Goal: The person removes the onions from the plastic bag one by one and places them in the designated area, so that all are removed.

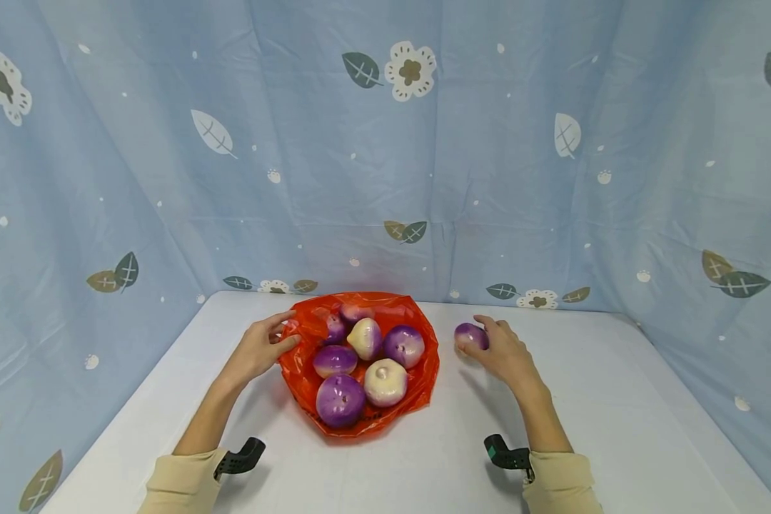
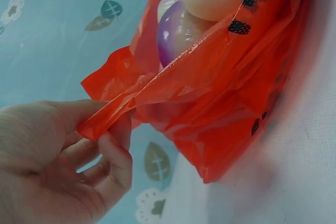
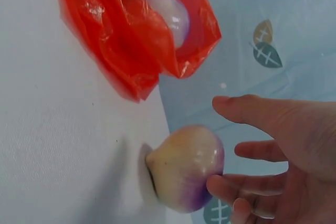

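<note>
Turnips (image 1: 340,401): seven in bag (image 1: 300,382), one left outside at three o'clock.
My left grip (image 1: 255,350) pinches its rim at ten; right grip (image 1: 505,353), fingers apart, beside loose turnip (image 1: 470,335).

Left sleeve (image 1: 183,480): beige, left of red bag (image 1: 424,389)
Right sleeve (image 1: 562,480): beige, right of red bag
Left wristpiece (image 1: 239,461): black, bent
Right wristpiece (image 1: 509,457): black, bent, green patch
</note>
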Demonstrator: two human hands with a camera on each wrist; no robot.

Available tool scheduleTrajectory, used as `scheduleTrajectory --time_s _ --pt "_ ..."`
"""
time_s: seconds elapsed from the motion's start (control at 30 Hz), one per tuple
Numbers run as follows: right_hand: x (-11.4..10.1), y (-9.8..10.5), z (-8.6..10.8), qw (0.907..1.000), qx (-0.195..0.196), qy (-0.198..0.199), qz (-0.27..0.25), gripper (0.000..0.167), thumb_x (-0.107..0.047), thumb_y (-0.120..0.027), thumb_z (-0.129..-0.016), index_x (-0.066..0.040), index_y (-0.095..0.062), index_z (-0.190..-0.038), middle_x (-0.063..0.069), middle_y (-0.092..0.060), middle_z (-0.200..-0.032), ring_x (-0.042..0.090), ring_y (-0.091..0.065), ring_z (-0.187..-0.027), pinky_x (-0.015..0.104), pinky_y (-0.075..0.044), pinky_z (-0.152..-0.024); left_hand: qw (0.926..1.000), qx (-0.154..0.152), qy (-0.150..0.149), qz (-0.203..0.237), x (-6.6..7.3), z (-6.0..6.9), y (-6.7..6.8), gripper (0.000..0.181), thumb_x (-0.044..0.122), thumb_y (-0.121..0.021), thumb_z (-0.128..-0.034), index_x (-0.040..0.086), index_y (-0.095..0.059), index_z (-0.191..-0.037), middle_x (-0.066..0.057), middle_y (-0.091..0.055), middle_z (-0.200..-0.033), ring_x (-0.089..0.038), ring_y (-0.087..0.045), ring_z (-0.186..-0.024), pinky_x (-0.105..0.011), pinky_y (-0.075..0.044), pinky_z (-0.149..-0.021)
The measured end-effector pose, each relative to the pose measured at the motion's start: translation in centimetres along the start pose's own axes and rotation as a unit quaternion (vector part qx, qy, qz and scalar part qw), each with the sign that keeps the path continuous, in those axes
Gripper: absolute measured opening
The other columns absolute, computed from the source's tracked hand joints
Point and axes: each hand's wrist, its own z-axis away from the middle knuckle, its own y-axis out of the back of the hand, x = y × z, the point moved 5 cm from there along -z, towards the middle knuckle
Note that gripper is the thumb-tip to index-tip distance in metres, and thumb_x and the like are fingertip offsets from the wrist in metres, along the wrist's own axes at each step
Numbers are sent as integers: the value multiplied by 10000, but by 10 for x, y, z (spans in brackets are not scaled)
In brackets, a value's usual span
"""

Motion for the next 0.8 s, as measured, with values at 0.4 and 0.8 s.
scheduleTrajectory --time_s 0.4,0.8 --pt "-21 1 5 9999 13 -99 28 675 -417 -687 -884 -108 -465 -1442 251 -534 -1341 436 -542 -1199 645 -491 -929 9999 -29 3 130 0 0 0 564 129 -618 -954 18 -418 -1470 -295 -614 -1275 -450 -623 -1152 -420 -590 -851" --pt "-42 -16 3 9983 352 451 68 625 -358 -761 -839 -178 -531 -1391 141 -635 -1173 278 -614 -991 525 -571 -836 10000 2 -1 55 -1 -1 -2 562 137 -628 -949 14 -429 -1460 -294 -623 -1260 -457 -622 -1150 -437 -582 -868"
